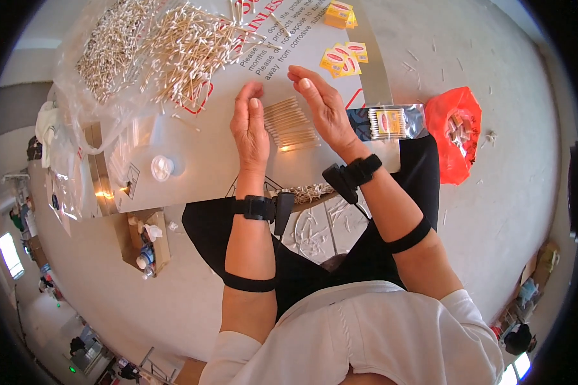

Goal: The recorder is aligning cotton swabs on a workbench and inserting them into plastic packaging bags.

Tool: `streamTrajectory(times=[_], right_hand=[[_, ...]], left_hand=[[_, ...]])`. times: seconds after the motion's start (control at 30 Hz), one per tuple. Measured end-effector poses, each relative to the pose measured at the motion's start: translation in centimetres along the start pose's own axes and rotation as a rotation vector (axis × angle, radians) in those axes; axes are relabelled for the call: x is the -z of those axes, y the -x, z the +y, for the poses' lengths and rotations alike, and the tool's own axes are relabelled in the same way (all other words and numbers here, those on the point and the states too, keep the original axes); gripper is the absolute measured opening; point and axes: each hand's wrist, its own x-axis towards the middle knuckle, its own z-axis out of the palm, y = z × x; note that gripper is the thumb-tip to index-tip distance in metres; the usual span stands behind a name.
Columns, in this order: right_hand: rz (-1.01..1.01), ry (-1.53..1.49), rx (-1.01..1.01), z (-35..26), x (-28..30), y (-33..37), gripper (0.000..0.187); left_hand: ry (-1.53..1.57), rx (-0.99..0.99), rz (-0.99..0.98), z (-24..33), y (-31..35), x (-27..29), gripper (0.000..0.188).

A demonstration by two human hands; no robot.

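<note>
A flat row of cotton swabs [290, 125] with pale wooden sticks lies side by side on the metal-topped table [205, 173]. My left hand [249, 128] stands on edge at the row's left end, fingers stretched out and slightly curled. At the other end is my right hand [327, 109], its fingers straight and angled toward the row. Neither hand holds anything; the swabs lie between the two palms. Beyond my left hand spreads a large heap of loose cotton swabs [192, 51], partly in a clear plastic bag [77, 122].
Yellow-and-white cards [343, 61] lie fanned past my right hand, with a card stack [339, 16] farther off. A clear packet of swabs [386, 123] rests at the table's right edge, near a red bag [453, 138]. A small white tub [162, 168] stands left; a cardboard box [160, 250] sits below.
</note>
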Motion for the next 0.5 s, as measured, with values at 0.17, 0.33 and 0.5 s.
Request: streamTrajectory(times=[0.17,0.33,0.5], right_hand=[[-0.045,-0.007,-0.038,0.7,-0.3,0.5,0.046],[0.067,-0.101,-0.049,0.1,-0.7,2.8,0.045],[0.123,-0.129,-0.069,-0.4,-0.6,4.3,0.046]], left_hand=[[0.082,0.008,-0.025,0.2,1.3,-1.4,0.038],[0.128,0.007,-0.017,0.5,2.3,-1.9,0.040],[0.149,0.007,-0.043,0.8,2.5,-1.8,0.041]])
